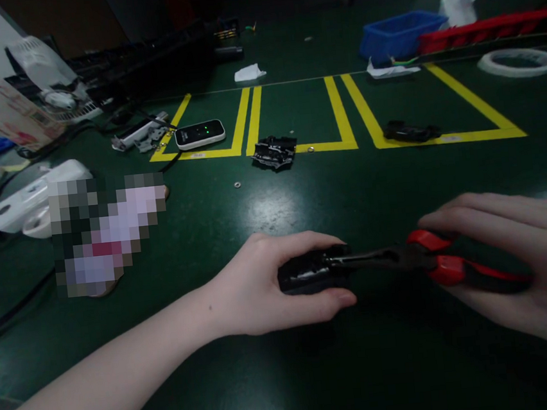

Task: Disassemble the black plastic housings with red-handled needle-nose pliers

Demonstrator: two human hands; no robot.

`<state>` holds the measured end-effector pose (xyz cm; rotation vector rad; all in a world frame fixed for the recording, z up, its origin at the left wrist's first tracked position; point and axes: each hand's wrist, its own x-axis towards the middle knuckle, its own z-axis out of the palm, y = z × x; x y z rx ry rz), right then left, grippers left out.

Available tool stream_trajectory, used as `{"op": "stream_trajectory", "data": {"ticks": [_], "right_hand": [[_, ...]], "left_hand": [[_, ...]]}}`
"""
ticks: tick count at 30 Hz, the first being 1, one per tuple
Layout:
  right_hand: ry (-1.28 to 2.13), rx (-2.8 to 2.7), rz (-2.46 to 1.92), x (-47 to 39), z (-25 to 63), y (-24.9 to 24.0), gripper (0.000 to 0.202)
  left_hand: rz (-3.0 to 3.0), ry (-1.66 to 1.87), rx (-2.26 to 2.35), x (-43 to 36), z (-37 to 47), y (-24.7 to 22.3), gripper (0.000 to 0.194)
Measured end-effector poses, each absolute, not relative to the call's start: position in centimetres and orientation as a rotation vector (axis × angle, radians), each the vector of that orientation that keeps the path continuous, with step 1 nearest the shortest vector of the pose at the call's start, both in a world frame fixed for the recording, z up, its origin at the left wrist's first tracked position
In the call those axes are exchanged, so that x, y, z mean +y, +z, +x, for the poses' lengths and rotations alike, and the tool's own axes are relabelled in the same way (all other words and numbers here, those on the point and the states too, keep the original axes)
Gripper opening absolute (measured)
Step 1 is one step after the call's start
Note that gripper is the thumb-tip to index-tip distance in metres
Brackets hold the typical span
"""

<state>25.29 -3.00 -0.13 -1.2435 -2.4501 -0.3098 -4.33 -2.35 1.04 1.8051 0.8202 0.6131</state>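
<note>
A dark, glossy black part (304, 274) is gripped in my left hand (266, 283), between the thumb below and the fingers above. My right hand (520, 258) is wrapped round long-nose pliers (447, 269) with red and black handles. The jaws of the pliers point left and reach the right end of the black part; whether they pinch anything there is too dark to tell.
On the green table (213, 378) are yellow tape outlines, a black broken-looking piece (274, 153), another dark piece (410, 132), a small ring (237, 184) and a black-and-white device (199, 134). A blue bin (400, 35) and tape roll (519, 63) stand back right.
</note>
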Motion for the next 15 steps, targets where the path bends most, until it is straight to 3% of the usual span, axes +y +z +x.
{"op": "stream_trajectory", "data": {"ticks": [4, 10, 15], "right_hand": [[-0.285, -2.564, -1.130, -2.52, 25.57, 0.22, 0.030], [-0.458, -2.560, -1.082, -2.89, 25.43, 0.62, 0.032], [-0.334, -2.544, -1.112, -2.72, 25.24, 0.48, 0.028]], "left_hand": [[1.869, 0.609, 0.901, -2.50, -4.16, 1.66, 0.044], [1.745, 0.464, 0.891, -2.38, -4.45, 2.05, 0.033], [1.848, 0.535, 0.926, -2.42, -4.42, 1.56, 0.038]]}}
